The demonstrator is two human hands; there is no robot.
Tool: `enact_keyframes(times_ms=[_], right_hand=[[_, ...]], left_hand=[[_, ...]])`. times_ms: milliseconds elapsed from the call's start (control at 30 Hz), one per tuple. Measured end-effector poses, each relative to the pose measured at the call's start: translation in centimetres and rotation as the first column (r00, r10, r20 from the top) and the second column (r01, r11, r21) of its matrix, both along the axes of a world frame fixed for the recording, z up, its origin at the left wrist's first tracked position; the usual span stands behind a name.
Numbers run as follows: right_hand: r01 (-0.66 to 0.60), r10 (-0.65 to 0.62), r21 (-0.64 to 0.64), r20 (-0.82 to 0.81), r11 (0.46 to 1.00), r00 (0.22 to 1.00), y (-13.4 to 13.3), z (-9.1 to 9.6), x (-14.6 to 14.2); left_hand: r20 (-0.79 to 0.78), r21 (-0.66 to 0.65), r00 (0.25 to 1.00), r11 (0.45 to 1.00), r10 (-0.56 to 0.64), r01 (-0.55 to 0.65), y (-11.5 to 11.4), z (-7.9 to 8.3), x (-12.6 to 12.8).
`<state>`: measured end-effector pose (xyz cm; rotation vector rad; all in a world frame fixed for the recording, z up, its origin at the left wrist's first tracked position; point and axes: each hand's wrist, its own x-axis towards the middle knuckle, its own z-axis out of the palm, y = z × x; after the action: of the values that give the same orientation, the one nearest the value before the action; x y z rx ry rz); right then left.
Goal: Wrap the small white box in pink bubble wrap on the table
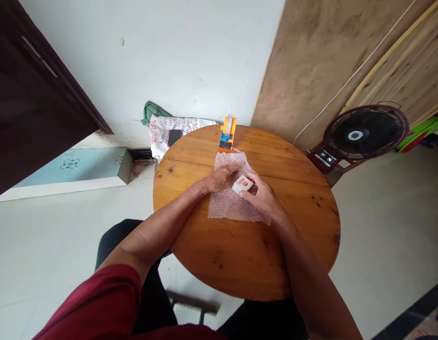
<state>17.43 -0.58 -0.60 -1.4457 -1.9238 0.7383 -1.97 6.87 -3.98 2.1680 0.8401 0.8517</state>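
Observation:
A sheet of bubble wrap (233, 208) lies on the round wooden table in front of me. Over its middle is a small white box (241, 186) with a red print on top. My right hand (264, 196) grips this box from the right, thumb at its near edge and fingers at its far side. Just left of the box, my left hand (221, 178) rests on the wrap with its fingers stretched out, holding nothing that I can see. Beyond the wrap's far edge stands an orange tape dispenser (223, 141) with a roll of clear tape.
The wooden table (226, 264) reaches back near a white wall. Behind its left edge are a printed white sack (201, 123) and a dark flat object (175, 137). A floor fan (360, 134) stands to the right. A stool (195, 302) shows below the table.

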Motion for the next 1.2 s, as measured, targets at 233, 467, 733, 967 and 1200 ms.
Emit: enact_keyframes(times_ms=[233, 467, 733, 967, 1200], right_hand=[[0.003, -0.005, 0.015, 0.118, 1.000, 0.993, 0.0, 0.3, -0.2], [-0.057, 0.057, 0.012, -0.040, 0.998, 0.998, 0.4, -0.2, 0.3], [-0.007, 0.007, -0.043, 0.001, 0.999, 1.000, 0.9, -0.3, 0.7], [0.021, -0.023, 0.032, 0.072, 0.999, 0.997, 1.0, -0.6, 0.8], [-0.029, 0.001, 0.129, 0.212, 0.991, 0.977, 1.7, -2.0, 1.1]], left_hand=[[-0.231, 0.177, 0.971, 0.984, 0.056, -0.014, -0.2, 0.5, 0.1], [-0.335, 0.181, 0.941, 0.984, 0.059, 0.003, -0.9, 1.3, -0.1], [-0.359, 0.168, 0.933, 0.985, 0.036, 0.026, -1.0, 1.9, 0.0], [-0.330, 0.165, 0.943, 0.986, 0.031, 0.025, -0.8, 1.5, 0.1], [-0.439, 0.200, 0.896, 0.979, 0.066, 0.026, -0.7, 1.8, 0.2]])
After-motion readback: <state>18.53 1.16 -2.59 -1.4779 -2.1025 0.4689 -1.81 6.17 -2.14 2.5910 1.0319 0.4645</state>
